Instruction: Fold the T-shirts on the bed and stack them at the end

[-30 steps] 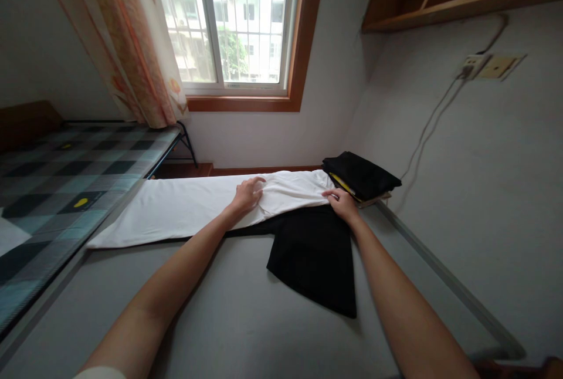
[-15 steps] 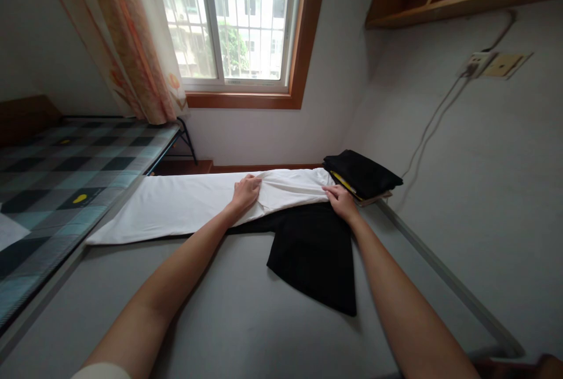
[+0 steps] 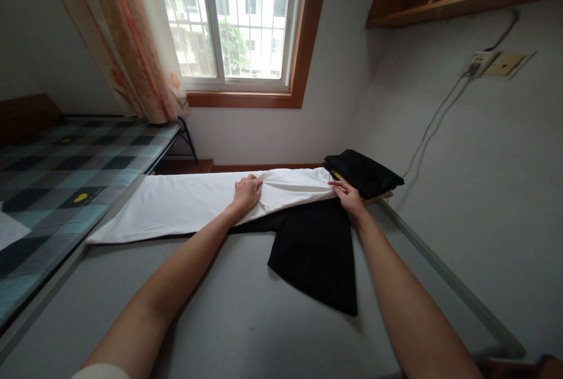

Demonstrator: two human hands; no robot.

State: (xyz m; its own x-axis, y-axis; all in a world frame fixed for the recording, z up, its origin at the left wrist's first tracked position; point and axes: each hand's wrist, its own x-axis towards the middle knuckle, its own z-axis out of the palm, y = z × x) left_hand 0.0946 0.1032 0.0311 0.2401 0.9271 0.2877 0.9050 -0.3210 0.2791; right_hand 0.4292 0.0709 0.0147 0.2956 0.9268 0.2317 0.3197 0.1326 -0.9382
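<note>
A shirt lies flat on the grey tabletop, its white part [image 3: 185, 197] spread lengthwise over a black layer. The short black sleeve [image 3: 314, 256] sticks out toward me at the right. My left hand [image 3: 247, 192] is closed on the white cloth near its middle, fingers bunched, with creases running away to the right. At the right end, my right hand [image 3: 349, 198] pinches the white edge between thumb and fingers, close to the folded black cloth [image 3: 363, 172]. How far the black layer reaches beneath the white is hidden.
Folded black cloth rests on something yellow and papery at the table's far right corner. To the left stands a bed with a checked mattress [image 3: 109, 150]. A power cord [image 3: 428, 127] hangs along the right wall, under a wooden shelf [image 3: 461, 0].
My right hand has moved slightly right and up along the white edge. My left hand keeps its place, and the sleeve lies nearly as before.
</note>
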